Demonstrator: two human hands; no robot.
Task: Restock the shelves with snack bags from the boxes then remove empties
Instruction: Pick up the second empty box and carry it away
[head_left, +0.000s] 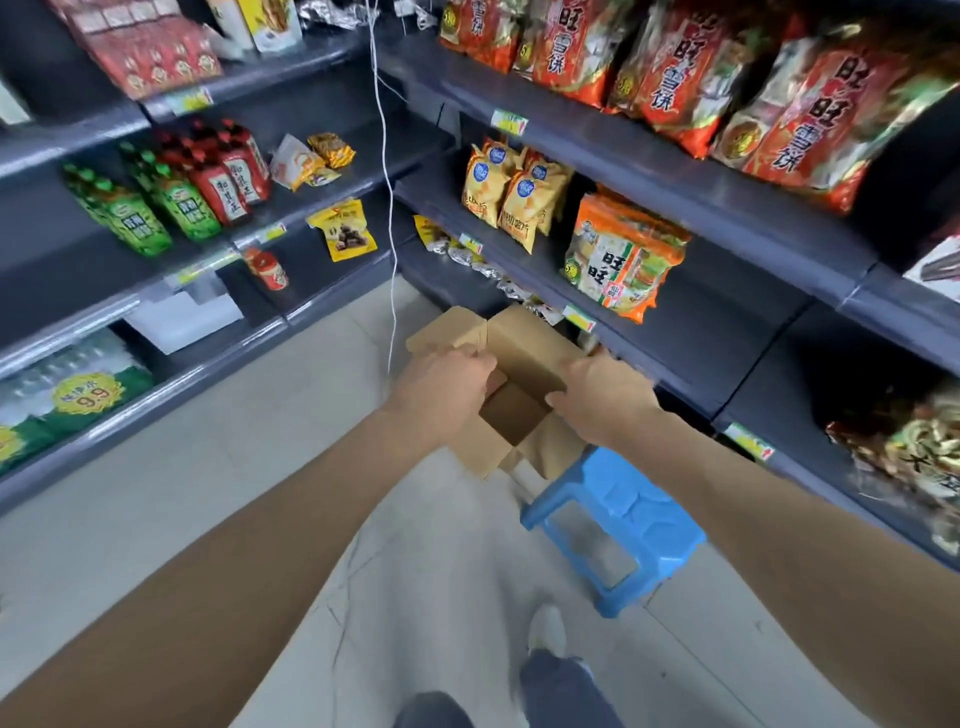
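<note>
Open box (524, 340) gripped on both sides.
Left hand (447, 387) grasps at nine o'clock, right hand (605, 397) at three; stool (623, 509) at five.

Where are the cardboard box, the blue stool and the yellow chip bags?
cardboard box (524, 343): head view, far flap.
blue stool (639, 499): head view, seat top.
yellow chip bags (524, 208): head view, front bag's face.

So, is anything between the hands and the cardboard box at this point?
Nothing visible. The left hand and right hand both grip the cardboard box at opposite sides of its open top. The blue stool stands close by the box, nearer the person, not between hands and box.
</note>
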